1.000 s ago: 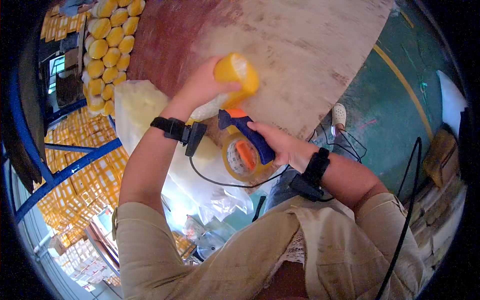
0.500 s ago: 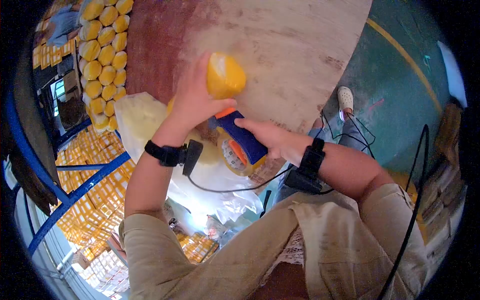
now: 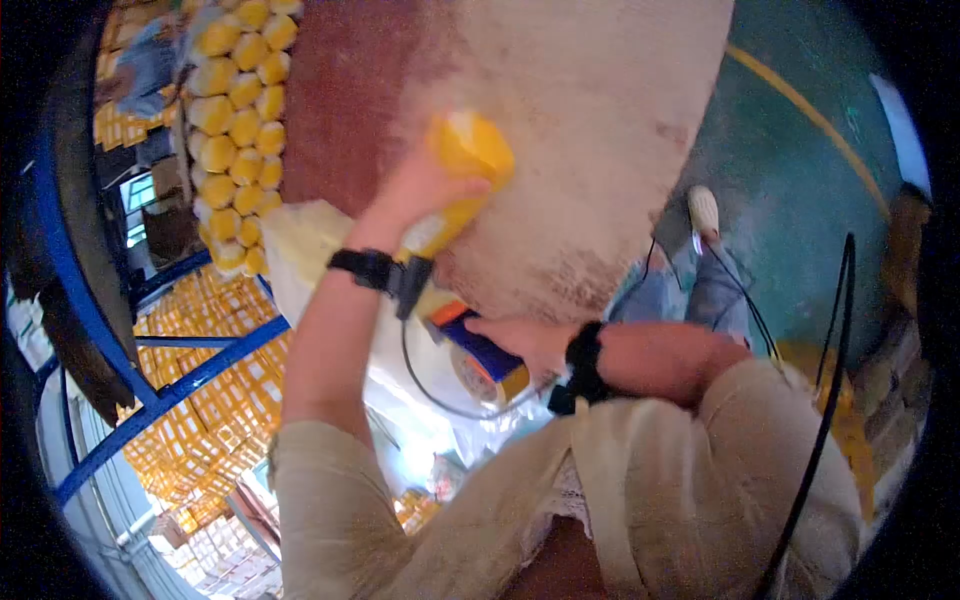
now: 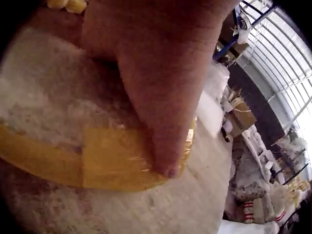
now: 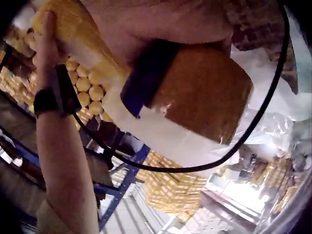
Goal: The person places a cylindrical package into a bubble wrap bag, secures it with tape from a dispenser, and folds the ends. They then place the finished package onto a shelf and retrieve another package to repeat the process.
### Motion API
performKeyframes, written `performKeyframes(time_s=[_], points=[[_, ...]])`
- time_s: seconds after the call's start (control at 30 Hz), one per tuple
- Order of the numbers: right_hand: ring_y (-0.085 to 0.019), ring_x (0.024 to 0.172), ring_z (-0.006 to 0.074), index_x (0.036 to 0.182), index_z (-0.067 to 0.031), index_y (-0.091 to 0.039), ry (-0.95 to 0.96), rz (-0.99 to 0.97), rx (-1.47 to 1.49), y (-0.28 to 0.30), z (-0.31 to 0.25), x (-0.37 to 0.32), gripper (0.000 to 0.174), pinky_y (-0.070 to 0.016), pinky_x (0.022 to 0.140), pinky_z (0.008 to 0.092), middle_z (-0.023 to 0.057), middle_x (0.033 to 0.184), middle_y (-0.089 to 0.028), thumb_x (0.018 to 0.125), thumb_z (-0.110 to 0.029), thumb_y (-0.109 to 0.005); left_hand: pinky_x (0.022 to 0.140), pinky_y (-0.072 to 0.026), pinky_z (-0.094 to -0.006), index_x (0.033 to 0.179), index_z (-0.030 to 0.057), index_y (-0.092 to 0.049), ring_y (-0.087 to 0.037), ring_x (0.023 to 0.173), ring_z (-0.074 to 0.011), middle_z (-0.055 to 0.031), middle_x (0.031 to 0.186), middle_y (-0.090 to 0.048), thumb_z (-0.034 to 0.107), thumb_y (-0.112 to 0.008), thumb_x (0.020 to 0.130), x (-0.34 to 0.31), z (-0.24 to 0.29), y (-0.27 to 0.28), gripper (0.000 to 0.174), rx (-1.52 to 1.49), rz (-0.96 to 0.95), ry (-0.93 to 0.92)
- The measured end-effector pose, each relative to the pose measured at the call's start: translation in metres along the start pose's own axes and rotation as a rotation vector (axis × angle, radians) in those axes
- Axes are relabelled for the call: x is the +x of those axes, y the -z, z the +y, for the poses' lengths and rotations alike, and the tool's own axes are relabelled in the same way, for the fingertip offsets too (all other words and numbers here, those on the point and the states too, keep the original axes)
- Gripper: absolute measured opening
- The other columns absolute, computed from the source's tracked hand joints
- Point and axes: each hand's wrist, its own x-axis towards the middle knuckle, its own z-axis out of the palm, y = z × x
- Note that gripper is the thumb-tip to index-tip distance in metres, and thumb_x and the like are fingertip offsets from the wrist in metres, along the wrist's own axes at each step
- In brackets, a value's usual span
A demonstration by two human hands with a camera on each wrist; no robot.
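My left hand [image 3: 420,190] grips a roll-shaped package [image 3: 474,148] with yellow tape around its end, holding it over the worn board. In the left wrist view the thumb presses on the package's taped edge [image 4: 119,161]. Lower down, my right hand [image 3: 535,343] holds a blue and orange tape dispenser [image 3: 485,347] by its handle, loaded with a wide roll of brownish-yellow tape [image 5: 207,92]. The dispenser sits closer to my body than the package. Motion blurs the package in the head view.
A stack of yellow-ended rolls [image 3: 240,130] stands at the board's far left. Pale plastic sheeting [image 3: 310,235] lies by the near left edge of the board [image 3: 590,130]. Blue rack beams [image 3: 190,375] cross the left side, with yellow-strapped white boxes [image 3: 215,410] behind. Black cables hang from the wrists.
The dispenser, close against the package half a second ago, has come down toward my body with my right hand. My left hand has turned the package, so more of its length shows.
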Motion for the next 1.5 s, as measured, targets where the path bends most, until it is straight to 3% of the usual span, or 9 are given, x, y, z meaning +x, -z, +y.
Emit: performKeyframes(time_s=[0.13, 0.23, 0.47, 0.67, 0.9, 1.13, 1.23, 1.37, 1.5], points=[[-0.060, 0.074, 0.0200, 0.102, -0.0057, -0.055, -0.226, -0.017, 0.082, 0.023, -0.018, -0.006, 0.037, -0.0503, 0.068, 0.0340, 0.0085, 0.089, -0.062, 0.086, -0.039, -0.053, 0.099, -0.0326, -0.0401, 0.136, 0.0110, -0.022, -0.037, 0.120, -0.0355, -0.0211, 0.128, -0.038, 0.022, -0.078, 0.059, -0.021, -0.002, -0.011, 0.095, 0.080, 0.032, 0.004], [-0.058, 0.056, 0.0171, 0.093, -0.0043, -0.056, -0.098, 0.172, 0.097, 0.020, -0.058, -0.063, 0.040, -0.0487, 0.050, 0.0283, 0.0076, 0.071, -0.060, 0.087, -0.043, -0.049, 0.097, -0.0339, -0.0411, 0.136, 0.0115, -0.023, -0.038, 0.117, -0.0371, -0.0214, 0.128, -0.038, 0.025, -0.079, 0.058, -0.023, 0.001, -0.015, 0.097, 0.321, 0.239, -0.102], [-0.060, 0.063, 0.0168, 0.094, -0.0002, -0.059, 0.362, 0.441, -0.136, 0.054, -0.090, -0.122, 0.045, -0.0496, 0.058, 0.0282, 0.0078, 0.077, -0.063, 0.085, -0.044, -0.051, 0.092, -0.0365, -0.0453, 0.133, 0.0124, -0.027, -0.042, 0.112, -0.0368, -0.0203, 0.121, -0.042, 0.034, -0.077, 0.058, -0.073, -0.021, -0.020, 0.093, 0.328, 0.238, 0.103], [-0.059, 0.064, 0.0160, 0.096, 0.0034, -0.059, 0.594, 0.750, -0.674, 0.057, -0.129, -0.140, 0.046, -0.0469, 0.058, 0.0285, 0.0085, 0.077, -0.063, 0.085, -0.041, -0.053, 0.089, -0.0363, -0.0470, 0.133, 0.0145, -0.028, -0.045, 0.108, -0.0353, -0.0179, 0.119, -0.044, 0.038, -0.075, 0.059, -0.061, 0.011, -0.048, 0.092, 0.245, 0.357, 0.322], [-0.060, 0.078, 0.0351, 0.094, 0.0018, -0.053, 0.840, 1.161, -1.955, 0.029, -0.223, -0.128, 0.041, -0.0471, 0.069, 0.0418, 0.0209, 0.082, -0.060, 0.077, -0.035, -0.061, 0.093, -0.0332, -0.0456, 0.129, 0.0113, -0.035, -0.040, 0.115, -0.0339, -0.0150, 0.126, -0.042, 0.031, -0.069, 0.067, -0.074, 0.021, -0.047, 0.073, 0.061, 0.466, 0.038], [-0.054, 0.091, 0.0343, 0.104, -0.0004, -0.050, 0.972, 0.844, -2.406, 0.057, -0.313, -0.093, 0.040, -0.0431, 0.077, 0.0412, 0.0174, 0.096, -0.058, 0.074, -0.023, -0.065, 0.101, -0.0294, -0.0373, 0.125, 0.0079, -0.043, -0.039, 0.119, -0.0286, -0.0140, 0.126, -0.045, 0.037, -0.038, 0.091, -0.136, -0.045, -0.099, 0.045, -1.153, 1.004, 0.675], [-0.053, 0.096, 0.0339, 0.102, -0.0030, -0.053, 1.258, 0.491, -2.247, 0.037, -0.318, -0.097, 0.036, -0.0407, 0.087, 0.0413, 0.0173, 0.101, -0.056, 0.074, -0.024, -0.064, 0.101, -0.0285, -0.0339, 0.125, 0.0077, -0.045, -0.042, 0.117, -0.0249, -0.0131, 0.125, -0.047, 0.045, -0.020, 0.094, -0.124, -0.040, -0.133, 0.054, -1.706, 1.166, 0.517], [-0.043, 0.115, 0.0281, 0.120, -0.0017, -0.044, 0.790, -0.021, -1.846, 0.001, -0.288, -0.074, 0.048, -0.0316, 0.099, 0.0353, 0.0153, 0.121, -0.048, 0.077, -0.014, -0.062, 0.101, -0.0290, -0.0345, 0.128, 0.0107, -0.042, -0.039, 0.118, -0.0255, -0.0136, 0.127, -0.043, 0.036, -0.035, 0.092, -0.117, -0.001, -0.111, 0.044, -0.633, 0.851, 0.965], [-0.039, 0.119, 0.0305, 0.125, -0.0020, -0.039, 0.923, -0.240, -1.827, 0.001, -0.263, -0.006, 0.048, -0.0301, 0.100, 0.0362, 0.0187, 0.125, -0.044, 0.083, -0.017, -0.054, 0.101, -0.0274, -0.0320, 0.127, 0.0138, -0.044, -0.041, 0.117, -0.0260, -0.0164, 0.125, -0.047, 0.047, -0.018, 0.094, -0.116, -0.012, -0.116, 0.054, -1.208, 1.045, 0.894]])
